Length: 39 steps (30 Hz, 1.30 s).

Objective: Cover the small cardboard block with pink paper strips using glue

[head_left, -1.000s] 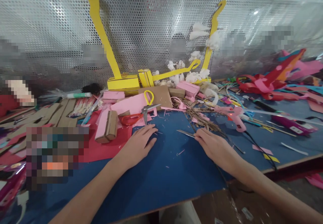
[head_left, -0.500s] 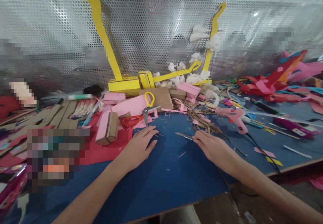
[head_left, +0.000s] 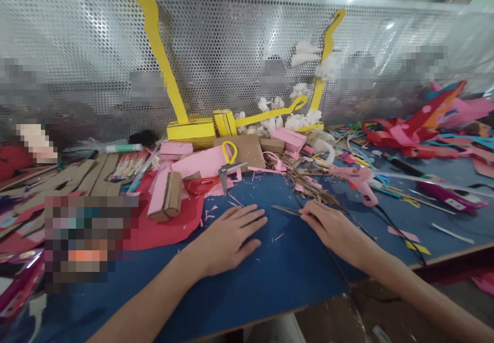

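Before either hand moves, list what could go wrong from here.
1. The knife in the right hand points towards the left hand, so a slip could cut it.
2. The scissors lie open beyond the left hand; reaching forward might nick that hand.
3. The pink glue gun lies beside the twigs; if it is hot, which I can't tell, it might scorch them.

Bare hands [head_left: 228,240], bare forearms [head_left: 154,292], slim fingers [head_left: 247,218]

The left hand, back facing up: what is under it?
Blue tabletop shows around the left hand, with a red sheet near its wrist. Whatever lies directly beneath the palm is covered and cannot be seen.
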Available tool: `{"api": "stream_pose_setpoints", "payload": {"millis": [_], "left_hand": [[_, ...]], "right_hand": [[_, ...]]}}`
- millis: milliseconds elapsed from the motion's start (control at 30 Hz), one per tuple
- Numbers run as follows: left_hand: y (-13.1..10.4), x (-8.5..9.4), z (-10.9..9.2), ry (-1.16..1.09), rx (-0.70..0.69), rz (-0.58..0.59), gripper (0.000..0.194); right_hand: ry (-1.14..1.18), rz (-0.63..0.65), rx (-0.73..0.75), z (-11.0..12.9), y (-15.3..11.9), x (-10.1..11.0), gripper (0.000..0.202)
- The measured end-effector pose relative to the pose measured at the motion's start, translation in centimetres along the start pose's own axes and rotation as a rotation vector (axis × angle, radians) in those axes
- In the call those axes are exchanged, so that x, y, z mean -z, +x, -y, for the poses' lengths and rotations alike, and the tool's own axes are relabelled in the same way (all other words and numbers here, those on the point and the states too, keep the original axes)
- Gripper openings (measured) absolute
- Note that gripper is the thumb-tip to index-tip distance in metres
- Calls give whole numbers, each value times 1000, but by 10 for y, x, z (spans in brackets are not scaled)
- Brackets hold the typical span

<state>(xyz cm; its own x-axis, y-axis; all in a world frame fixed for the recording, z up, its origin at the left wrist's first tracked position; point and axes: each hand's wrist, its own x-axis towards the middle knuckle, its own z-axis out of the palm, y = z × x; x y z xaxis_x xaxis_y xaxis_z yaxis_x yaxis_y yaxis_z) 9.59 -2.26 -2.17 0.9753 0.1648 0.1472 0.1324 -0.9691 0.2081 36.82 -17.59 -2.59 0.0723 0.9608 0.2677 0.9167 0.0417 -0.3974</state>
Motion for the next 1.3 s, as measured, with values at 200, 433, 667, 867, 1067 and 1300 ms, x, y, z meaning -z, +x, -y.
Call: {"api": "stream_pose_setpoints", "payload": {"millis": [200,433,667,867,1067,1300], "left_hand": [[21,-10,-18,-10,67,24,58],[4,9,-4,-83,-4,-138,34],[-6,18,16,-199,284,-485,30],[0,6,12,-139,250,-367,31],[-11,-17,-34,-5,375,-77,76],[26,-22,-143,-444,-241,108,68]], "right_hand": [[44,-9,-64,-7,9,-2,15],[23,55,25,-1,3,3,18],[52,249,194,-6,-18,12,26],[49,157,157,-2,-29,16,28],[62,-72,57,-18,-53,33,14],[-49,-344,-5,-19,-63,67,12]]}}
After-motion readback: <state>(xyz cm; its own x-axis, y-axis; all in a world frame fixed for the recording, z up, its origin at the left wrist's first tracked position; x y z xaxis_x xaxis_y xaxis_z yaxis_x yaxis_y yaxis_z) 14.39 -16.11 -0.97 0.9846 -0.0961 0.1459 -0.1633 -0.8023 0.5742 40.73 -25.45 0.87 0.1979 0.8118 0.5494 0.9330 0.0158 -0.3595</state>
